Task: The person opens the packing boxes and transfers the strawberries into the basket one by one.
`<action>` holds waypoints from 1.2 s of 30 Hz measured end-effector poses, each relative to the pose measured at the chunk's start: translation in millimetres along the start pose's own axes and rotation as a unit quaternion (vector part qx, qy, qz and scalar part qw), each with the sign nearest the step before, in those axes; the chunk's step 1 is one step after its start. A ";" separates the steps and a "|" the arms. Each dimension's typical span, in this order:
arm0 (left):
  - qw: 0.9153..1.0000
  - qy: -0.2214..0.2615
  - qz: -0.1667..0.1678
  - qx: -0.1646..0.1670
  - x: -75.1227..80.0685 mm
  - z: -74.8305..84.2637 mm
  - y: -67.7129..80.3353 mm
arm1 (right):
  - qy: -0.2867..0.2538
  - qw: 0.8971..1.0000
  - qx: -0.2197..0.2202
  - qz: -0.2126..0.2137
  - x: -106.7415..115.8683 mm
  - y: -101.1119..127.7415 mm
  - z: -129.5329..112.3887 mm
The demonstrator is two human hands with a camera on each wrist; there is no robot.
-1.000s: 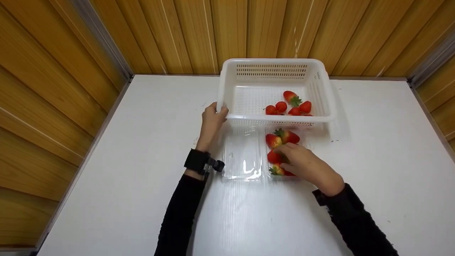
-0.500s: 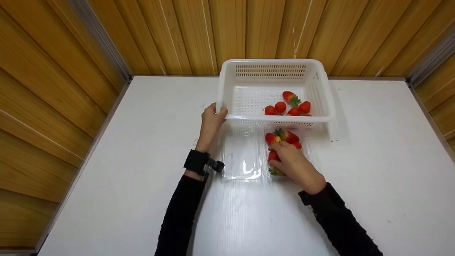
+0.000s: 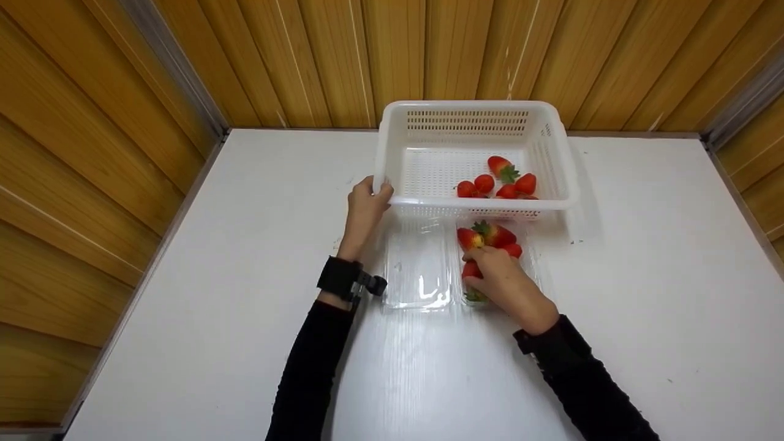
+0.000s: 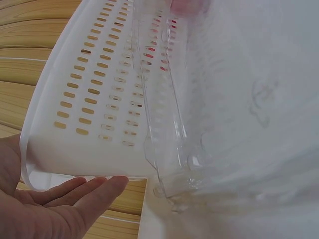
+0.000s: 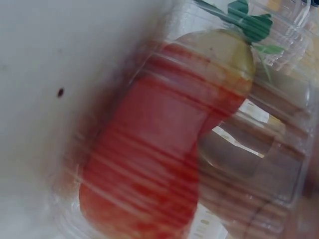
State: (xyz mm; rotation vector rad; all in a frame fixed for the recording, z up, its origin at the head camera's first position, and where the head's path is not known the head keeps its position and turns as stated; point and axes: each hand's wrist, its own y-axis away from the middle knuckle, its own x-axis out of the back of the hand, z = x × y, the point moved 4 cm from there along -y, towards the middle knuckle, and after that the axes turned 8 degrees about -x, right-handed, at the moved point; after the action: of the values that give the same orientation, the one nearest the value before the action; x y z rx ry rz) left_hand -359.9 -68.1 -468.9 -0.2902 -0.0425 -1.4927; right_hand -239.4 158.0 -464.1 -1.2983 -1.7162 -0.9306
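1. While the left hand (image 3: pixel 367 202) pinches the near-left corner of the white, rectangular, slotted plastic basket (image 3: pixel 478 203), the thumb lies over the rim, other fingers outside. Basket: light, fairly stiff, probably; rim is the best hold.
2. Next, clear, shallow plastic lid (image 3: pixel 416 269), flat in front of basket. Thin, flexes, likely slick; take by edge.
3. Beside it, clear plastic tray (image 3: pixel 459 282) with plump red, green-leaved strawberries (image 3: pixel 499 236) inside. Fruit looks light, smooth, maybe slippery, likely bruises; hold lightly round the widest part, avoid pulling leaves.
4. Right hand (image 3: pixel 508 285) is over the tray, thumb and fingertips fairly narrow, red fruit showing between. Cannot tell if it grips any.
5. Farther back, small round red fruits (image 3: pixel 484 183) in basket, near its front wall; fingertip pinch, judging by size.
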 end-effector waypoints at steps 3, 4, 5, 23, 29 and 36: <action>1.000 0.003 0.001 -0.004 -0.3 0.3 0.3 | -0.004 1.000 0.000 0.002 0.1 1.2 0.1; 1.000 0.003 0.002 -0.006 -0.1 0.2 0.3 | -0.006 1.000 0.001 0.002 0.0 1.8 0.1; 1.000 0.004 0.002 -0.008 0.0 0.3 0.6 | -0.009 1.000 0.001 0.003 -0.1 2.0 0.1; 1.000 0.002 0.009 -0.008 2.3 -0.1 -0.3 | -0.022 0.999 -0.036 0.001 26.9 13.1 -0.2; 1.000 -0.001 0.002 -0.003 3.0 0.8 -0.9 | -0.013 0.999 -0.023 0.032 42.3 20.0 -2.0; 1.000 -0.007 -0.003 0.000 1.5 0.5 -1.5 | -0.017 0.999 -0.006 0.038 55.8 28.2 -1.2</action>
State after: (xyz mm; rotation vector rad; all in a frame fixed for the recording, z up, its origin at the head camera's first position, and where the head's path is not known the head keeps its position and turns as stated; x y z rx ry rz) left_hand -361.2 -69.5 -467.8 -0.3005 -0.0552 -1.4964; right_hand -221.7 185.5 -410.8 -1.3862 -1.6772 -0.8802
